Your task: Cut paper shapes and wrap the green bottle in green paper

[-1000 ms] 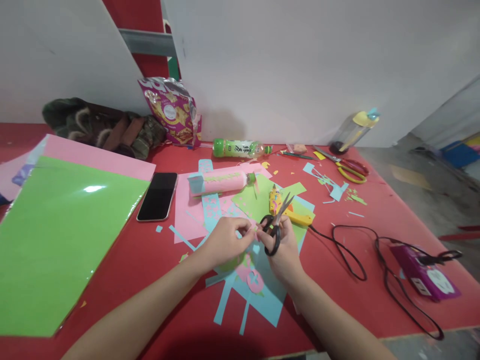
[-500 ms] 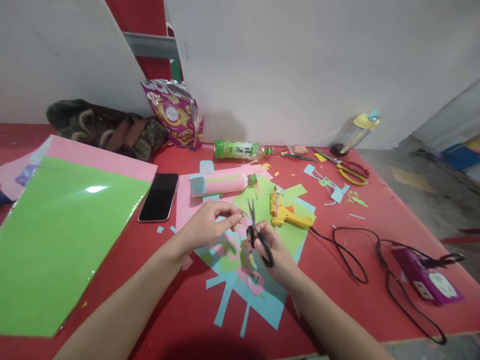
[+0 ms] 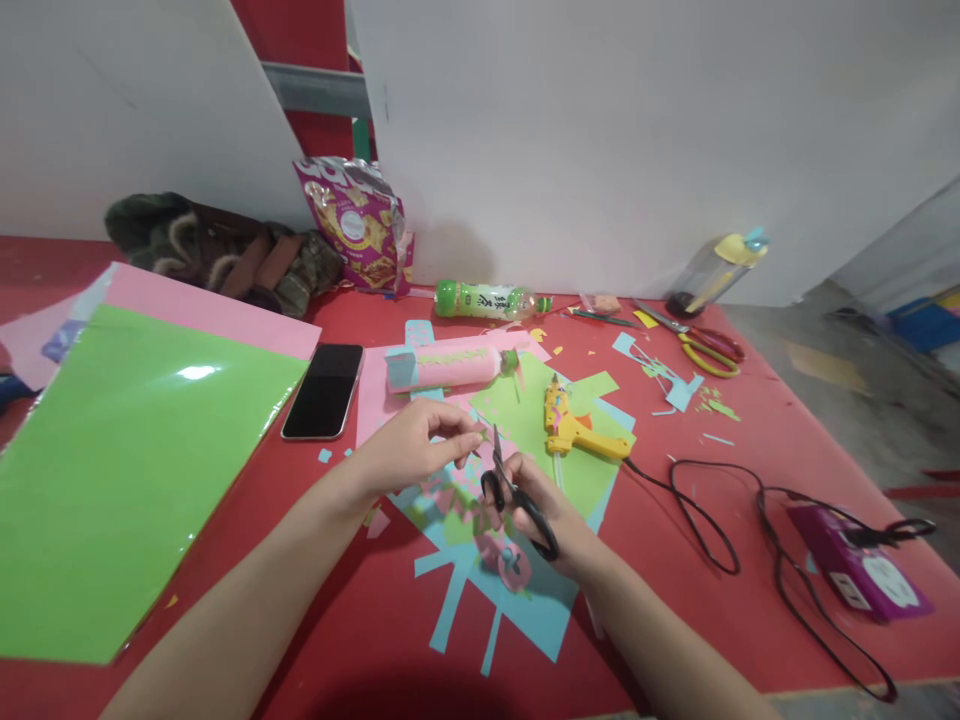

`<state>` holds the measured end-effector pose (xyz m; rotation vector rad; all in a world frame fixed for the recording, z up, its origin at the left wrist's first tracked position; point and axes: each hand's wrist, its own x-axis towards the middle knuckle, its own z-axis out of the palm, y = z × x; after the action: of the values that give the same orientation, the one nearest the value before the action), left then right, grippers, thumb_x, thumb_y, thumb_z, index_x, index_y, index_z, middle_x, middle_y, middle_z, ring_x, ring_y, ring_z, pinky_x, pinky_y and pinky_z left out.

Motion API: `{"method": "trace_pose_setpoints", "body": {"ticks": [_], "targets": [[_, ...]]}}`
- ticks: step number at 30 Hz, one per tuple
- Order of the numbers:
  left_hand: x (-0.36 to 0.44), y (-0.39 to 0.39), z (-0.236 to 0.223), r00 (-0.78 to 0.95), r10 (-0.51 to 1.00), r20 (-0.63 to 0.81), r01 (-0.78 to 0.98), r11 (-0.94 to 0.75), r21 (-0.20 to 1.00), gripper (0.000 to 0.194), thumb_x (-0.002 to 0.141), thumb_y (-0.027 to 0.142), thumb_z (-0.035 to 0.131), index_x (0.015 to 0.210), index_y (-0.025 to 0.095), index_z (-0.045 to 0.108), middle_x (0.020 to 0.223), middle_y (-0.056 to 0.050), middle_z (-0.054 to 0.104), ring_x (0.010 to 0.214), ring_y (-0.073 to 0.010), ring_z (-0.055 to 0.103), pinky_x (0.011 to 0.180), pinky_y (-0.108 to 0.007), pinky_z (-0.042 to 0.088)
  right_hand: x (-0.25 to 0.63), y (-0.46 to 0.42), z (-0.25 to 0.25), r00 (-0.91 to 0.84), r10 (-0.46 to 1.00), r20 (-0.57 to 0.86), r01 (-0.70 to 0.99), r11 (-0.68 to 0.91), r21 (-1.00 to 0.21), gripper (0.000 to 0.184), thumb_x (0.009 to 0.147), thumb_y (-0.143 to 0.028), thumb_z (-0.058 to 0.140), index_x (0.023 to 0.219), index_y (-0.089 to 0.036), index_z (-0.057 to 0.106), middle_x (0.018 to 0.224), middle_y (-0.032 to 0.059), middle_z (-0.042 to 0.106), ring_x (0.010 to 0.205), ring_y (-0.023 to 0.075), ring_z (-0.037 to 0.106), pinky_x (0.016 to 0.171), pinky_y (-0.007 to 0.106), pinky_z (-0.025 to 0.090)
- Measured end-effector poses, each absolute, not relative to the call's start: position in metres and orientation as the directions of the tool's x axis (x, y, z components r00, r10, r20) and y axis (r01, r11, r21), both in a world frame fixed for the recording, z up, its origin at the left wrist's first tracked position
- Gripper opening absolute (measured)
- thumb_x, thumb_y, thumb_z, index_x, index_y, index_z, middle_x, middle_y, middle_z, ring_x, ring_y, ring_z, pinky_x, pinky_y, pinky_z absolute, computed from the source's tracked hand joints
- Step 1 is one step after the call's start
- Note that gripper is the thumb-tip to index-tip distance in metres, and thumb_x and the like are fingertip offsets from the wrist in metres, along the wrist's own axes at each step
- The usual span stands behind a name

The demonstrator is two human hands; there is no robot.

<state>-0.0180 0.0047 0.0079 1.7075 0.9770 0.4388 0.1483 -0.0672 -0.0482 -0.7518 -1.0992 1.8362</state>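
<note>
My right hand (image 3: 536, 505) is closed on the handles of black-handled scissors (image 3: 534, 518), whose blades point up and to the left. Close by on the left, my left hand (image 3: 424, 445) pinches a small pink paper piece (image 3: 484, 434) beside the blades. Whether the blades touch the paper I cannot tell. Under both hands lie overlapping sheets and many scraps, among them a blue sheet (image 3: 536, 620), a green sheet (image 3: 517, 395) and a round pink cutout (image 3: 514, 567). Just beyond, a pink paper-covered bottle (image 3: 457, 367) lies on its side.
A yellow glue gun (image 3: 581, 430) lies right of my hands, its black cord running to a purple power box (image 3: 862, 565). A phone (image 3: 324, 392) and a packet of green sheets (image 3: 165, 450) lie left. Behind are a green tea bottle (image 3: 487, 300), a snack bag (image 3: 356, 225) and red-and-yellow-handled scissors (image 3: 705, 348).
My hands have moved apart slightly. The scissors, loosely held pointing up and right a second ago, have swung left and come to the paper in my left hand. The view has shifted slightly.
</note>
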Motion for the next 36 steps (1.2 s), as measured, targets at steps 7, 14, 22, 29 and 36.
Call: {"method": "trace_pose_setpoints", "body": {"ticks": [7, 14, 22, 29, 36], "targets": [[-0.0154, 0.0025, 0.0092, 0.643, 0.742, -0.191, 0.386, -0.098, 0.917, 0.025, 0.073, 0.027, 0.047, 0.052, 0.014, 0.049, 0.048, 0.004, 0.045, 0.048, -0.0071, 0.044, 0.05, -0.019, 0.035, 0.1481, -0.0666, -0.0437, -0.458, 0.886, -0.079, -0.307, -0.241, -0.921, 0.04, 0.063, -0.05, 0.061, 0.076, -0.021, 0.036, 0.069, -0.003, 0.039, 0.057, 0.0098, 0.035, 0.055, 0.025, 0.027], [-0.0138, 0.0004, 0.0098, 0.655, 0.722, -0.223, 0.382, -0.062, 0.922, 0.025, 0.073, 0.025, 0.047, 0.051, 0.014, 0.049, 0.047, 0.003, 0.046, 0.047, -0.007, 0.044, 0.049, -0.019, 0.035, 0.1482, -0.0664, -0.0435, -0.452, 0.888, -0.08, -0.29, -0.231, -0.929, 0.041, 0.063, -0.051, 0.061, 0.077, -0.021, 0.035, 0.07, -0.0028, 0.039, 0.059, 0.0102, 0.035, 0.054, 0.025, 0.026], [-0.015, 0.0005, 0.0087, 0.653, 0.713, -0.256, 0.409, -0.048, 0.911, 0.023, 0.072, 0.025, 0.048, 0.053, 0.013, 0.052, 0.047, 0.003, 0.047, 0.045, -0.0069, 0.045, 0.047, -0.018, 0.036, 0.1492, -0.0673, -0.0459, -0.487, 0.869, -0.086, -0.318, -0.268, -0.909, 0.04, 0.063, -0.049, 0.062, 0.078, -0.022, 0.036, 0.072, -0.0026, 0.038, 0.061, 0.0109, 0.038, 0.057, 0.025, 0.028], [-0.0162, 0.001, 0.0084, 0.657, 0.691, -0.303, 0.443, -0.029, 0.896, 0.022, 0.072, 0.025, 0.048, 0.054, 0.013, 0.053, 0.046, 0.003, 0.047, 0.043, -0.0076, 0.047, 0.043, -0.018, 0.036, 0.1497, -0.0668, -0.0461, -0.502, 0.858, -0.109, -0.285, -0.284, -0.915, 0.04, 0.064, -0.049, 0.061, 0.078, -0.022, 0.035, 0.071, -0.0033, 0.036, 0.059, 0.0099, 0.037, 0.056, 0.024, 0.028], [-0.0167, 0.0024, 0.0048, 0.664, 0.688, -0.293, 0.412, -0.01, 0.911, 0.021, 0.071, 0.025, 0.048, 0.055, 0.013, 0.053, 0.045, 0.003, 0.047, 0.043, -0.0074, 0.047, 0.042, -0.017, 0.035, 0.1483, -0.0669, -0.0456, -0.489, 0.864, -0.121, -0.286, -0.29, -0.913, 0.04, 0.064, -0.049, 0.061, 0.076, -0.021, 0.035, 0.069, -0.0039, 0.037, 0.057, 0.0093, 0.036, 0.054, 0.024, 0.028]]}}
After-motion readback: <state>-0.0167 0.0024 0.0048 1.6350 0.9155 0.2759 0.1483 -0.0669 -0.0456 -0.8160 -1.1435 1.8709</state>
